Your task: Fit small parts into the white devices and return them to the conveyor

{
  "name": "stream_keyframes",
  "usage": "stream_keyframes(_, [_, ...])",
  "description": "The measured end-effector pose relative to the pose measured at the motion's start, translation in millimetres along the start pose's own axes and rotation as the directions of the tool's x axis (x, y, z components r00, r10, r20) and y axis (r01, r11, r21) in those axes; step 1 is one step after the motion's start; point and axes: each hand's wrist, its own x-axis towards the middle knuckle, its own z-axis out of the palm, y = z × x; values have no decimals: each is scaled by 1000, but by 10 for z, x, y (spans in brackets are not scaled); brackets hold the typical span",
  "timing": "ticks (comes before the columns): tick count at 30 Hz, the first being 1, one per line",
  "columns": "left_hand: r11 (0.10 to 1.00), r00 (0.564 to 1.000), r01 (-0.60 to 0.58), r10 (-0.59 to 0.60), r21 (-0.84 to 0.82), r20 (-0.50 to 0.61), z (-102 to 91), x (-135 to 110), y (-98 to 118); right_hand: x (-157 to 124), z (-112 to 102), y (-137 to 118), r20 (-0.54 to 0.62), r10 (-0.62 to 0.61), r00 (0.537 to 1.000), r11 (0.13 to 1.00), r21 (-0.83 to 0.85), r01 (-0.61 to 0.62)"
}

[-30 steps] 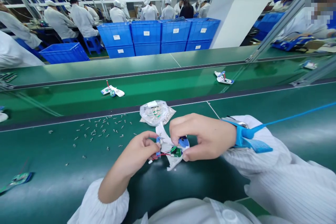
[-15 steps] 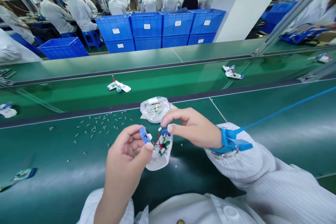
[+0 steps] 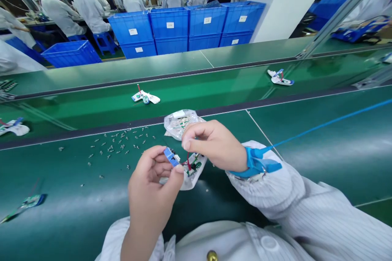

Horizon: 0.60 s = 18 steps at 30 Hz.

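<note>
My left hand (image 3: 156,185) is closed, thumb and fingers gripping a small blue part (image 3: 170,157) that carries a white connector and dark bits. Just right of it, a white plastic shell (image 3: 190,182) with a green circuit board (image 3: 196,167) inside rests at or just above the bench. Red wires (image 3: 188,158) rise out of the shell to the fingertips of my right hand (image 3: 216,145), which are pinched together on the wire end. The fingers hide the white plug there. A blue wrist strap (image 3: 254,162) is around my right wrist.
A clear plastic bag (image 3: 179,124) of small parts lies behind my hands. Tiny metal pieces (image 3: 121,144) are scattered to the left, near a loose circuit board (image 3: 33,201). Beyond runs a green conveyor belt (image 3: 196,89) carrying white shells (image 3: 281,77). A blue cord (image 3: 330,120) stretches rightward from the strap.
My right hand has come left and its fingers have closed on the red wire's end, covering the white plug. The shells on the belt have shifted right. My left hand keeps its grip.
</note>
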Motion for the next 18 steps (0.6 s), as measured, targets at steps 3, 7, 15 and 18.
stream_keyframes(3, [998,1000,16,-17,-63,-13,-33,33,-58,84,-86,87,-174,8,985,992,-125,-30])
stream_keyframes(7, [982,998,6,-16,-189,-54,-23,50,-105,29,-98,150,-184,-5,983,968,-248,-41])
stream_keyframes(15, [959,997,-15,-5,-284,-71,1,62,-153,-212,223,136,-76,-148,986,935,-335,114])
stream_keyframes(18, [966,999,-33,24,-256,-41,5,55,-170,-213,275,132,-202,-200,959,933,-340,123])
